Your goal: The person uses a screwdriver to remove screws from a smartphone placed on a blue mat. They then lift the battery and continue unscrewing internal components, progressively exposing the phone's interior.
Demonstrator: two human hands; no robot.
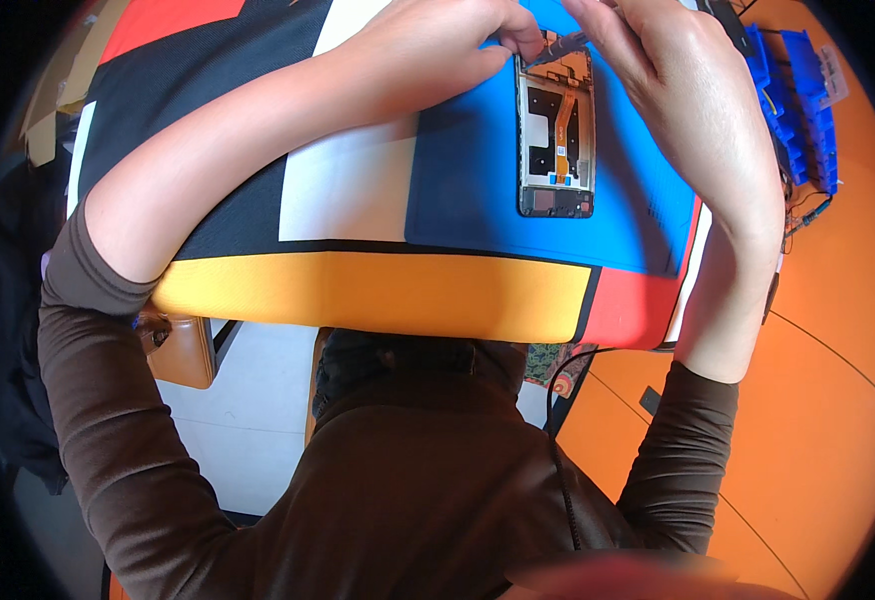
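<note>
An opened smartphone (560,130) lies on a blue mat (468,190), its inside facing up. An orange ribbon cable (564,125) runs down its middle. My left hand (448,50) is closed at the phone's upper left corner, with thumb and finger against its edge. In my right hand (673,65), fingers closed, is a slim blue-grey hand tool (561,47) that slants down to the left over the phone's upper part. Its exact kind cannot be made out. The upper picture edge cuts off part of both hands.
Beneath the mat is a table cover in black, white, yellow (388,288) and red blocks. Blue plastic bins (803,110) stand at the right, beside an orange floor (838,300). A black cable (555,430) hangs near my body. A brown leather-like object (186,350) sits below the table's left side.
</note>
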